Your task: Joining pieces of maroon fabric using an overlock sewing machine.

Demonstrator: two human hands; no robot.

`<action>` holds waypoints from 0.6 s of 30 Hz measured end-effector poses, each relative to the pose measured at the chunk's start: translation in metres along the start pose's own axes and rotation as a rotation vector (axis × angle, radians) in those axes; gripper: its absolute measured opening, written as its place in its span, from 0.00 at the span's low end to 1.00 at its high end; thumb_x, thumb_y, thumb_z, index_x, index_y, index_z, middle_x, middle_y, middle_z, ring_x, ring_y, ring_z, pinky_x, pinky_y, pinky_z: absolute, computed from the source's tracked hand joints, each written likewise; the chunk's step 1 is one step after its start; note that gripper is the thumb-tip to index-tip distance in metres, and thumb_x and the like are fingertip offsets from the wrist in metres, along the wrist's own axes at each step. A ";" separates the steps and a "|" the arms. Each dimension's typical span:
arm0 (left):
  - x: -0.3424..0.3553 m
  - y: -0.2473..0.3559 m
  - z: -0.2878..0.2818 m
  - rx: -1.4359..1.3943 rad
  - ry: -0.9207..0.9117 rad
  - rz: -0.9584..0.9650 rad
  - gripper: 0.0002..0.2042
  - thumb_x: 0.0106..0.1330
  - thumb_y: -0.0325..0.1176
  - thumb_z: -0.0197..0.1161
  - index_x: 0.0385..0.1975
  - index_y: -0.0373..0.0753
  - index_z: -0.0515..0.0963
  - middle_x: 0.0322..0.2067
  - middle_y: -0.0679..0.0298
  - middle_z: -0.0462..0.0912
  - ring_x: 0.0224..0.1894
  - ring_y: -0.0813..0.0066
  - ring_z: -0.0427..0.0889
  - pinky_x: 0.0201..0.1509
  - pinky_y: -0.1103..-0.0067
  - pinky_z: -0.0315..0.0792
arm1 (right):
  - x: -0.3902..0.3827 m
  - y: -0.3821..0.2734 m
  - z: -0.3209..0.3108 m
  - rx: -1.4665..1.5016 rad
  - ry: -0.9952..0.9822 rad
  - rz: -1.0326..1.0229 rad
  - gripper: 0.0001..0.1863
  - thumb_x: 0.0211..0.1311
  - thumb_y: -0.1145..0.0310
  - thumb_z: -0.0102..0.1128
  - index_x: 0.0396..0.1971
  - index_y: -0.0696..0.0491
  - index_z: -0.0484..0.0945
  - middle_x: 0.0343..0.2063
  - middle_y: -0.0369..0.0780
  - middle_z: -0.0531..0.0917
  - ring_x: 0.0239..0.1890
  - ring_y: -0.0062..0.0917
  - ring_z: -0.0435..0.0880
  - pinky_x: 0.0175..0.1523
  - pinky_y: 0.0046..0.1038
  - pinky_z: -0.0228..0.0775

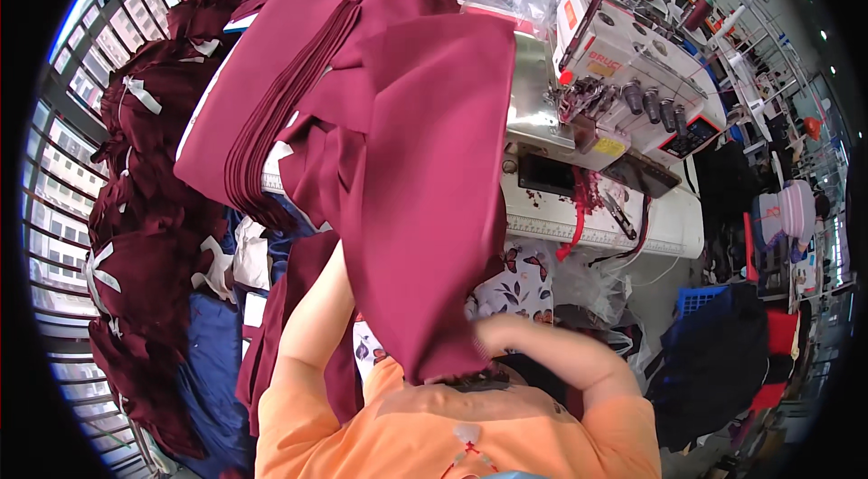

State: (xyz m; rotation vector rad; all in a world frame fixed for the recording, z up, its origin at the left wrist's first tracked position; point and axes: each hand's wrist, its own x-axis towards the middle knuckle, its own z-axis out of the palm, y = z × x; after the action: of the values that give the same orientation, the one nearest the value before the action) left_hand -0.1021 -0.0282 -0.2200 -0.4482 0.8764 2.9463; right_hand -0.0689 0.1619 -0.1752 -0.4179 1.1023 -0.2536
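Note:
A large maroon fabric piece hangs raised in front of me, spreading from the table down toward my chest. My left forearm reaches up beneath it, and the cloth hides my left hand entirely. At the lower right edge of this piece is my right hand, smeared by motion, so its fingers cannot be made out. Just left of the raised cloth lies a thick stack of folded maroon fabric pieces, with more loose maroon cloth bunched between the two.
An overlock sewing machine stands at right on a white table. A phone, thread snips and red trimmings lie before it. Tied maroon bundles line the railing at left. Dark cloth covers a blue crate at lower right.

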 end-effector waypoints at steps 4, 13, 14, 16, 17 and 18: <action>0.020 0.034 0.022 -0.031 0.120 0.124 0.15 0.60 0.39 0.56 0.40 0.35 0.76 0.40 0.66 0.78 0.41 0.74 0.76 0.48 0.83 0.67 | 0.058 0.069 0.005 -0.027 0.523 -0.538 0.18 0.50 0.57 0.62 0.31 0.57 0.76 0.28 0.40 0.81 0.27 0.20 0.77 0.32 0.24 0.70; -0.062 0.064 0.052 2.158 -1.383 1.075 0.12 0.59 0.29 0.54 0.42 0.42 0.75 0.43 0.61 0.76 0.44 0.67 0.76 0.48 0.78 0.70 | 0.030 0.115 -0.031 0.163 0.863 -0.538 0.14 0.56 0.65 0.53 0.38 0.57 0.76 0.30 0.38 0.81 0.32 0.23 0.80 0.41 0.25 0.71; -0.075 0.050 0.040 1.751 -1.197 0.037 0.14 0.61 0.33 0.53 0.46 0.42 0.73 0.49 0.58 0.72 0.51 0.64 0.71 0.54 0.76 0.65 | 0.018 0.117 -0.020 0.018 1.499 -0.914 0.16 0.58 0.65 0.52 0.43 0.59 0.73 0.34 0.37 0.80 0.34 0.22 0.79 0.41 0.21 0.70; -0.098 0.011 -0.016 1.701 -1.047 -0.328 0.21 0.58 0.45 0.54 0.47 0.40 0.72 0.48 0.53 0.72 0.52 0.59 0.70 0.55 0.71 0.64 | 0.011 0.134 -0.043 0.821 0.856 -1.067 0.21 0.63 0.60 0.47 0.51 0.56 0.65 0.41 0.39 0.78 0.44 0.28 0.77 0.48 0.29 0.70; -0.097 0.003 -0.005 1.691 -1.035 -0.340 0.21 0.58 0.45 0.54 0.47 0.40 0.72 0.48 0.53 0.72 0.52 0.59 0.70 0.55 0.71 0.64 | 0.004 0.118 -0.037 0.933 0.702 -1.331 0.21 0.65 0.60 0.42 0.53 0.55 0.62 0.46 0.42 0.74 0.43 0.29 0.77 0.42 0.34 0.73; -0.095 -0.005 0.007 1.983 -1.165 -0.707 0.23 0.56 0.47 0.56 0.48 0.39 0.72 0.47 0.53 0.73 0.51 0.58 0.71 0.53 0.70 0.65 | 0.002 0.104 -0.032 0.965 0.670 -1.330 0.22 0.64 0.59 0.43 0.54 0.54 0.61 0.47 0.41 0.73 0.44 0.29 0.76 0.43 0.34 0.72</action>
State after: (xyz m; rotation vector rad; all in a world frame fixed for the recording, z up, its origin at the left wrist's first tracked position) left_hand -0.0128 -0.0158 -0.1900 0.7545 1.8903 0.4446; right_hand -0.0976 0.2481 -0.2357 -0.1096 1.0310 -2.1179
